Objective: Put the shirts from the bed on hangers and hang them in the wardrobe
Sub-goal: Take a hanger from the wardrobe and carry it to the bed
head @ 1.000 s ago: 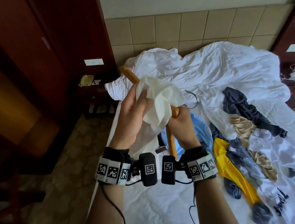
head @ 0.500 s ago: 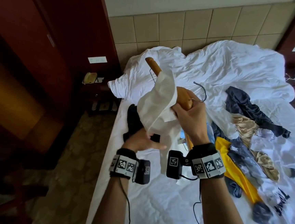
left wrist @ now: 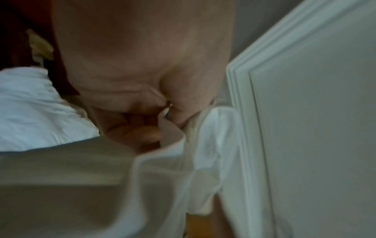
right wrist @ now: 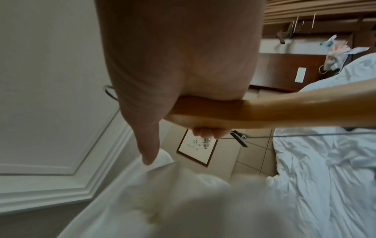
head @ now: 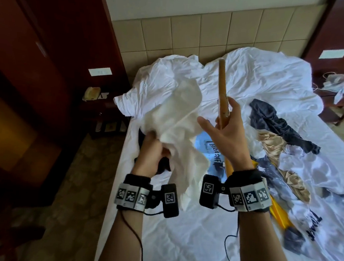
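- A bedroom: a bed (head: 177,245) with rumpled white sheets stands against a tan tiled wall (head: 206,31), with dark red-brown wood panelling (head: 38,56) to the left of the bed.
- The right hand (head: 225,133) grips a wooden hanger (head: 222,87) above the bed, fingers curled round the bar and thumb stretched out toward the cloth; the right wrist view shows the same grip, plus the hanger's metal clip rod (right wrist: 305,137).
- The left hand (head: 152,155) bunches and pinches a cream-white shirt (head: 180,122) above the bed's left edge; the left wrist view shows thumb and fingers closed on a fold.
- The cream-white shirt hangs beside the hanger, apparently not yet threaded onto it, so this garment looks only begun.
- Much seems left: on the bed's right half lie a dark navy garment (head: 280,123), a tan satin piece (head: 274,143), a yellow item (head: 278,210) and a light blue printed shirt (head: 208,152).
- No hung clothes are visible, so the wardrobe step cannot be judged.
- Writing: the light blue printed shirt reads roughly "THRASHER", upside down; dark lettering on a white printed shirt (head: 312,226) at the bed's right edge is too blurred to read.
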Tool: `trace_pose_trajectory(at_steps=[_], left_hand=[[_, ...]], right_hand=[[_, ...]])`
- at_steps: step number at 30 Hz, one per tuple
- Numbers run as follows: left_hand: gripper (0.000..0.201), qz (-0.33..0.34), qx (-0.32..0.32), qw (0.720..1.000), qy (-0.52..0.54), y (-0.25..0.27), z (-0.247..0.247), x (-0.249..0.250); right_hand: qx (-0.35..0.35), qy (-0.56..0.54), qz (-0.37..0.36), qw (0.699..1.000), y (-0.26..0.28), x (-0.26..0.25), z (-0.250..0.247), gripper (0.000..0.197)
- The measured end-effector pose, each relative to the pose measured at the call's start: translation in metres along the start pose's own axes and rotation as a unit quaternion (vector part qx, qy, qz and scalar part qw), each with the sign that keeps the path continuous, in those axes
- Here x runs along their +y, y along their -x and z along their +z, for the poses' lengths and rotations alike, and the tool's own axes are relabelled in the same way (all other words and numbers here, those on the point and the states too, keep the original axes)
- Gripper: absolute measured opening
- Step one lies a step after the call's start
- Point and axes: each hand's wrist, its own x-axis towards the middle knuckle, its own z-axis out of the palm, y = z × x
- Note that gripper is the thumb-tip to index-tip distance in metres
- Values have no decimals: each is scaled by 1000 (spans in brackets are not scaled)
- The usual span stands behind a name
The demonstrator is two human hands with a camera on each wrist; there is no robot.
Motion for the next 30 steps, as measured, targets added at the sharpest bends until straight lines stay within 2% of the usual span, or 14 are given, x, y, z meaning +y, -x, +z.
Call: trace_pose_trajectory(at_steps=[2, 3, 6, 7, 10, 13, 15, 17, 19, 22, 25, 27, 28, 30], left_hand=[[18, 28, -11, 994, 105, 1, -3, 16], [20, 31, -13, 984, 173, 2, -7, 24], [36, -16, -12, 937, 348, 4, -16, 40], [38, -14, -17, 930, 366, 4, -18, 44], [29, 14, -10, 941, 338, 4, -21, 50], [29, 18, -26, 942, 334, 7, -17, 51], [29, 15, -43, 949, 313, 7, -17, 47], [29, 23, -60, 962, 265, 6, -18, 43], [28, 50, -77, 972, 215, 4, -19, 41], [27, 88, -91, 982, 142, -2, -25, 40], [25, 114, -38, 992, 29, -6, -31, 35], [22, 125, -3, 990, -72, -3, -32, 30], [21, 123, -8, 985, -122, 0, -31, 28], [27, 91, -63, 973, -201, 3, -28, 22]], right_hand=[[-11, 6, 16, 1000, -3, 5, -6, 79], [-22, 4, 22, 1000, -4, 7, -8, 75], [-73, -18, 34, 997, -4, 11, -4, 61], [-96, -35, 37, 994, -3, 11, -1, 60], [-154, -62, 48, 985, -2, 11, 12, 69], [-199, -71, 42, 977, 0, 7, 28, 64], [-214, -93, 48, 971, 2, 3, 38, 61], [-218, -110, 46, 969, 3, -1, 50, 49], [-208, -108, 35, 971, 5, -3, 61, 36], [-169, -122, 31, 978, 6, -1, 72, 35], [-124, -123, 40, 984, 4, 2, 70, 32], [-91, -136, 62, 985, 1, 2, 65, 27], [-74, -148, 78, 983, -1, 3, 63, 22], [-37, -161, 99, 981, -4, 5, 59, 9]])
